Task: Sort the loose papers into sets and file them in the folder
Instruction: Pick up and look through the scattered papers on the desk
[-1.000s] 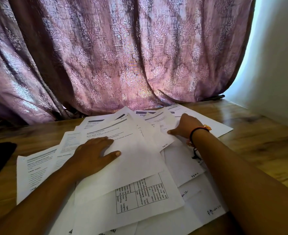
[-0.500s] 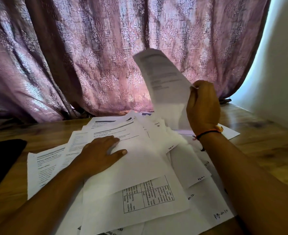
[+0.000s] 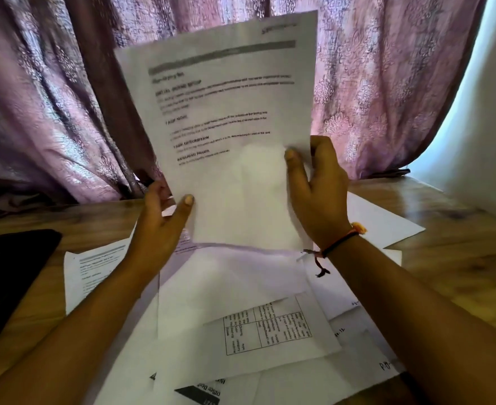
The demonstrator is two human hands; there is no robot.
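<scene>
Above loose papers [image 3: 270, 331], both hands [image 3: 159, 226] pinching printed sheet [image 3: 229, 118]

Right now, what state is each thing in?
Sheet, lifted upright, printed side facing the camera.
Left hand, pinches its left edge.
Right hand, pinches its right edge.
Pile, loose, overlapping, unsorted on the table.
Dark folder, flat at left; open or closed unclear.
Curtain, drawn.

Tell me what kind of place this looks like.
Most likely a home room by a window: a patterned purple curtain with daylight at its edge, a wooden table, loose printed papers spread on it. The left hand and right hand hold up one sheet.
</scene>
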